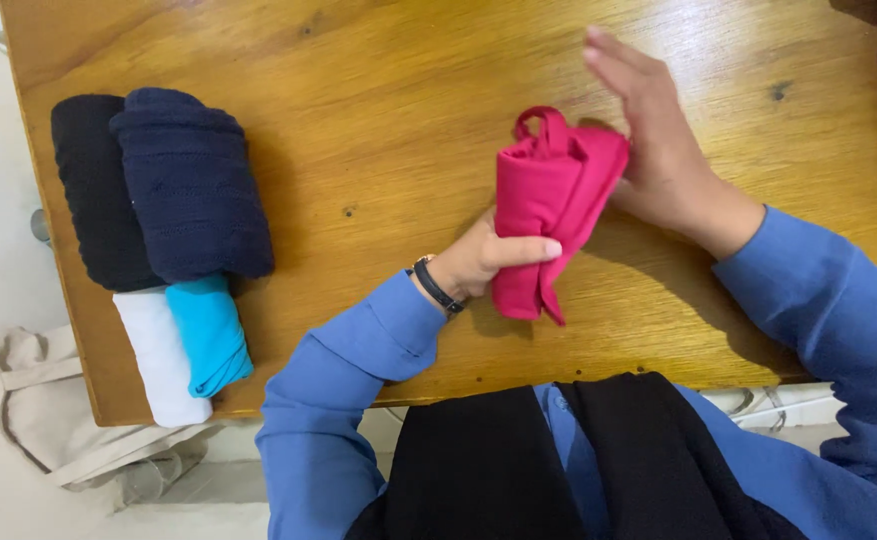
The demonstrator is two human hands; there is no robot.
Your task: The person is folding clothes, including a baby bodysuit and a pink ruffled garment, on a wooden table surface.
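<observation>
A pink folded garment point(548, 205) with a small strap loop at its top lies on the wooden table point(378, 120). My left hand point(483, 258) grips its lower left side, thumb laid across the fabric. My right hand point(653, 145) rests flat against the garment's right edge, fingers stretched up and apart. Both arms wear blue sleeves, and a dark band sits on my left wrist.
At the table's left lie rolled clothes: a black roll point(93, 190), a navy roll point(193, 185), a white roll point(158, 355) and a turquoise roll point(208, 335). A beige cloth bag point(53, 410) sits on the floor below the left edge.
</observation>
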